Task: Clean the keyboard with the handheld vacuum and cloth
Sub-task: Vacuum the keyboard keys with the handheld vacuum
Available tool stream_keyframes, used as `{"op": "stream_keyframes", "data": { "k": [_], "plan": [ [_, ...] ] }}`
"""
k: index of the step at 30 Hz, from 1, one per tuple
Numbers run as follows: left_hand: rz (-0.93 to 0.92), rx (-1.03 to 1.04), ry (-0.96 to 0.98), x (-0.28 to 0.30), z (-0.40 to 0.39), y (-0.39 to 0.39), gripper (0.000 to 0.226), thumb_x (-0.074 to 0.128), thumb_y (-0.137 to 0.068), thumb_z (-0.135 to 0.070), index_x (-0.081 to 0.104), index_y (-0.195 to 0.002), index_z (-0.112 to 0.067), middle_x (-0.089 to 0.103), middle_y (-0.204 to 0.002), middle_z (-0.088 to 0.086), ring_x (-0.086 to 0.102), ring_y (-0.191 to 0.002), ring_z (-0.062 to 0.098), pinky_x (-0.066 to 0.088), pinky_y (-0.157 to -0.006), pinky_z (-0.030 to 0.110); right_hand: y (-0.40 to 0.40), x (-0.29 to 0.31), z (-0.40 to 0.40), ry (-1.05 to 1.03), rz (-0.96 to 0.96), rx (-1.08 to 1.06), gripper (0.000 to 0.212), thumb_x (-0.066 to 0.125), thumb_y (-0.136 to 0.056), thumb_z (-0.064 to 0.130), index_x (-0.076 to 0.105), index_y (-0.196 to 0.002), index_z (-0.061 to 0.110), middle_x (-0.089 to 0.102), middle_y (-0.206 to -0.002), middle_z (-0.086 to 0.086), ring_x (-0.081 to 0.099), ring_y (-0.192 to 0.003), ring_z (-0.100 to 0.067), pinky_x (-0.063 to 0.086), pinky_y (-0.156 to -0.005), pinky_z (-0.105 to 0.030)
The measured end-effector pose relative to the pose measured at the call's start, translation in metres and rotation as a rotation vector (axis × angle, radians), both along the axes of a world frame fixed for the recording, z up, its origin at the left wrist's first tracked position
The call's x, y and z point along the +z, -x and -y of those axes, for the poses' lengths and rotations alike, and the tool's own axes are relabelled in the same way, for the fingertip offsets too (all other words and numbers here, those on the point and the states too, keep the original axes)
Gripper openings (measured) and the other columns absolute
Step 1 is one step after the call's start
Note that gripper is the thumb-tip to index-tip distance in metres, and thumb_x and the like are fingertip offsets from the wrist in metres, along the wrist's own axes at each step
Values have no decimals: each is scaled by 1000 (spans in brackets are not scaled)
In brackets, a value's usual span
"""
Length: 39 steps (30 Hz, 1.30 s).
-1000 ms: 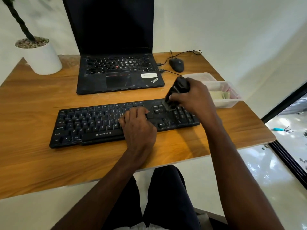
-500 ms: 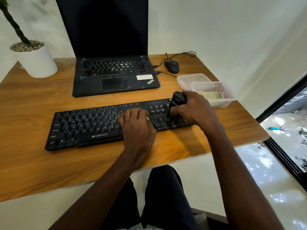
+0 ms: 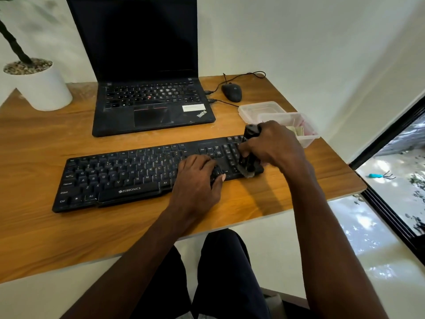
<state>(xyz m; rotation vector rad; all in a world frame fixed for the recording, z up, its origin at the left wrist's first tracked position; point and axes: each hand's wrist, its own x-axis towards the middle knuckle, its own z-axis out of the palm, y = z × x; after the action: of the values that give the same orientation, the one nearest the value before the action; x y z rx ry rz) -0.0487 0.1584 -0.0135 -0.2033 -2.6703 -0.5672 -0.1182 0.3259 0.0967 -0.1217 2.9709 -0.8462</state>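
Wooden desk (image 3: 46, 229) by white wall (image 3: 299, 42) bears keyboard (image 3: 119, 178)

Bright daylight enters from the right, hands cast soft shadows, and wide-angle distortion bends the edges.

We see a wooden table (image 3: 46, 143) carrying a black keyboard (image 3: 119, 178) along its near side. Behind that stands an open laptop (image 3: 151, 104), with a black mouse (image 3: 231, 92) to its right, its cable trailing toward the wall. A white plant pot (image 3: 39, 86) sits at the far left corner, and clear plastic containers (image 3: 276, 113) rest near the right edge.
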Motion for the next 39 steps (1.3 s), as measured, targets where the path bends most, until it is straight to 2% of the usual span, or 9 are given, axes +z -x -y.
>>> {"op": "stream_keyframes", "data": {
  "k": [5,8,13,16,19,26,31,34,39],
  "plan": [
    [-15,-4,21,-2,0,0,45,56,-88,-42,64,-118,-9,62,-116,8,52,-111,25,37,-98,43,11,8,10,148,-283,-31,37,72,-77,37,61,-107,17,59,-94,7,55,-90,-14,44,-78,-33],
    [-15,0,28,-3,0,0,46,56,-88,-44,64,-118,-10,62,-116,7,51,-112,24,37,-99,43,14,-6,18,136,-188,31,38,73,-79,35,60,-109,17,64,-100,3,57,-91,-14,44,-78,-30],
    [-18,1,24,-4,1,2,46,57,-88,-44,63,-119,-10,61,-117,6,51,-113,23,36,-100,44,6,1,-5,-9,51,17,36,75,-69,35,62,-94,13,68,-87,-2,64,-79,-20,53,-71,-36],
    [-29,4,32,-4,0,1,47,56,-88,-45,63,-118,-10,62,-116,7,52,-112,24,37,-99,43,13,8,-7,40,-86,-42,35,74,-71,38,63,-95,15,65,-88,2,61,-81,-18,48,-68,-32],
    [-19,-2,64,-3,0,1,53,59,-86,-51,63,-120,-11,61,-117,7,51,-113,24,37,-99,43,21,0,8,146,-244,-39,34,71,-77,37,61,-103,17,63,-95,4,58,-90,-18,46,-78,-36],
    [4,11,65,-5,-1,2,55,63,-86,-50,60,-125,-11,59,-122,7,48,-117,23,34,-102,42,15,-1,-12,-77,2,-29,40,73,-68,38,62,-97,14,63,-86,-1,58,-78,-18,40,-60,-29],
    [10,6,75,-4,-1,2,54,62,-87,-49,59,-126,-11,58,-123,8,48,-118,25,34,-103,44,16,6,0,92,-221,-37,40,72,-77,37,60,-110,16,59,-94,5,54,-88,-15,44,-76,-32],
    [11,13,85,-4,-2,1,54,62,-87,-49,59,-126,-11,58,-123,8,48,-118,25,35,-102,44,19,-11,8,97,-179,-11,39,72,-79,36,58,-110,16,65,-100,-1,58,-91,-19,43,-77,-32],
    [2,17,74,-2,-4,-1,54,59,-88,-50,58,-125,-11,58,-123,7,48,-118,23,34,-103,42,14,-4,-11,-72,-73,-86,38,69,-73,39,61,-98,11,64,-91,-4,57,-82,-22,39,-66,-32]
  ]
}}
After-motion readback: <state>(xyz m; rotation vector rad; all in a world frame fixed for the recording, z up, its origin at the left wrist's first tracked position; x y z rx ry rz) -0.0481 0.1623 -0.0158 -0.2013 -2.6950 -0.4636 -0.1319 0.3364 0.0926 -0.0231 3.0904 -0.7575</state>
